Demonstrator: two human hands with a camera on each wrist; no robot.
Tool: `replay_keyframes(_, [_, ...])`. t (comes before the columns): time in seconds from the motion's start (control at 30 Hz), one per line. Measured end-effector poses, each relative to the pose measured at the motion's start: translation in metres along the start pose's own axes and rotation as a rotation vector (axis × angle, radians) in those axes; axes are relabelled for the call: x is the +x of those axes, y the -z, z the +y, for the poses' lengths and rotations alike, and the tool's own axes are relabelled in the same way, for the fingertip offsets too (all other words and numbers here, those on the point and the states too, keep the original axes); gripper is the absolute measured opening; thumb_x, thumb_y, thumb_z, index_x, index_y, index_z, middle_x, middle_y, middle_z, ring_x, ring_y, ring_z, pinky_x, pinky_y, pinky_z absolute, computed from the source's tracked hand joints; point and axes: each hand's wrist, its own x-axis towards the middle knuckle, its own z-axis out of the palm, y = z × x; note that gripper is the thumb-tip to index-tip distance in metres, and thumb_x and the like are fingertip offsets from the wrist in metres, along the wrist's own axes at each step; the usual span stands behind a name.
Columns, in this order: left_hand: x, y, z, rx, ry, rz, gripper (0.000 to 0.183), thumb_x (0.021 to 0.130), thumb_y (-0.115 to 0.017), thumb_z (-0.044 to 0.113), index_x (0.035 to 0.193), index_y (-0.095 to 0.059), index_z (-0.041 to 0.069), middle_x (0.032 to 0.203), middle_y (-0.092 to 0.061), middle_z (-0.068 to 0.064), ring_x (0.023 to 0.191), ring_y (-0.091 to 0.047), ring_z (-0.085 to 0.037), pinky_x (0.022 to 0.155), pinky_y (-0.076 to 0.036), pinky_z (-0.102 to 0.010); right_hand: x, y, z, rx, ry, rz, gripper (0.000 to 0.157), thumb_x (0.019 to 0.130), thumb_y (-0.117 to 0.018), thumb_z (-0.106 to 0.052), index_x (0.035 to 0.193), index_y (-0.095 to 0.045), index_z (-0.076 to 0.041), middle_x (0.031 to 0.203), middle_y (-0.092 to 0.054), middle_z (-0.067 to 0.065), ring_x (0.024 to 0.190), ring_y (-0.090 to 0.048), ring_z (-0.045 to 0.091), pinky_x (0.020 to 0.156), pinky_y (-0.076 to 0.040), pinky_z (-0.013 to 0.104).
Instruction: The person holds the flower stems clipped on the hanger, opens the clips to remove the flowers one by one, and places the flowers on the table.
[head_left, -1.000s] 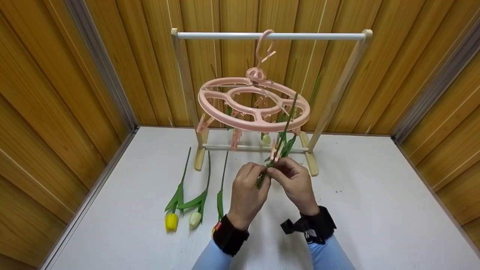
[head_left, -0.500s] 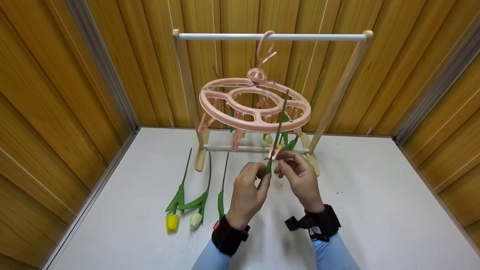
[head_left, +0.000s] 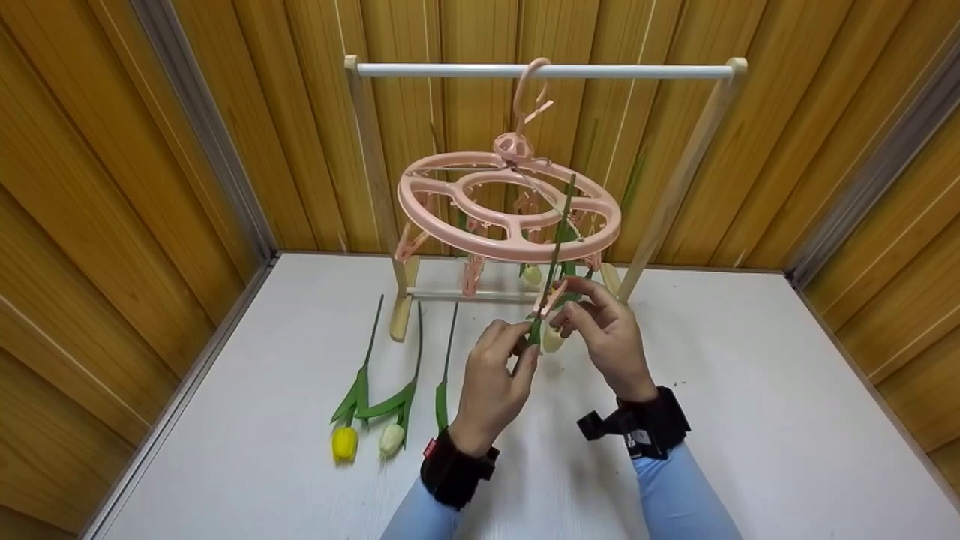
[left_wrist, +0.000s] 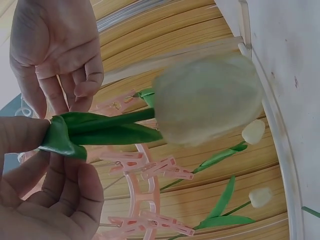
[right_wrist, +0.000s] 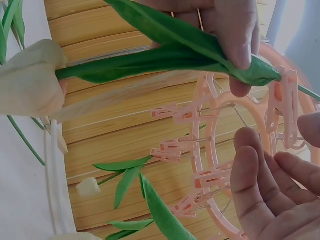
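My left hand (head_left: 495, 382) pinches a white tulip (left_wrist: 207, 100) by the leaves at its stem, bloom hanging downward. In the head view that bloom is hidden behind the hand. A pink clothespin (right_wrist: 284, 107) on the front of the round pink hanger (head_left: 480, 244) grips the tulip's stem just above the leaves. My right hand (head_left: 611, 341) is beside this clothespin, thumb and fingers spread apart; in the right wrist view they show a gap from it and hold nothing.
The hanger hooks over the white bar (head_left: 630, 71) of a wooden stand. Other tulips hang from its clothespins, including a white one (right_wrist: 89, 187). Left on the white table lie a yellow tulip (head_left: 344, 445), a white tulip (head_left: 391, 440) and a third (head_left: 441, 405), partly behind my left wrist.
My right hand has moved up and right from beside the left fingers, its thumb and fingers now apart. The held tulip's stem has swung left, more upright. My left hand stays nearly in place.
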Motion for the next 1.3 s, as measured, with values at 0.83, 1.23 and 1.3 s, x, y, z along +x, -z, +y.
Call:
replay_keyframes(0.83, [0.006, 0.008, -0.005, -0.122, 0.09, -0.079, 0.016, 0.099, -0.065, 0.004, 0.113, -0.072, 0.002, 0.093, -0.057, -0.005, 0.081, -0.054, -0.012, 0.071, -0.049, -0.029, 0.012, 0.006, -0.004, 0.09, -0.004, -0.146, 0.041, 0.104, -0.054, 0.0, 0.143, -0.049, 0.012, 0.097, -0.075, 0.004, 0.087, -0.07, 0.018, 0.073, -0.054, 0.026])
replay_keyframes(1.23, [0.008, 0.01, -0.005, -0.122, 0.108, -0.118, 0.008, 0.101, -0.061, 0.002, 0.104, -0.068, 0.001, 0.098, -0.057, -0.006, 0.087, -0.058, -0.016, 0.077, -0.051, -0.03, 0.015, 0.008, -0.007, 0.05, 0.044, -0.131, 0.035, 0.101, -0.06, 0.001, 0.133, -0.055, 0.015, 0.108, -0.07, 0.006, 0.086, -0.069, 0.02, 0.07, -0.055, 0.028])
replay_keyframes(1.3, [0.008, 0.01, -0.005, -0.119, 0.108, -0.114, 0.009, 0.101, -0.06, 0.002, 0.105, -0.068, 0.001, 0.099, -0.058, -0.007, 0.087, -0.058, -0.016, 0.077, -0.051, -0.03, 0.015, 0.009, -0.007, 0.056, 0.051, -0.14, 0.033, 0.101, -0.06, 0.001, 0.131, -0.056, 0.015, 0.108, -0.071, 0.007, 0.085, -0.068, 0.02, 0.07, -0.056, 0.028])
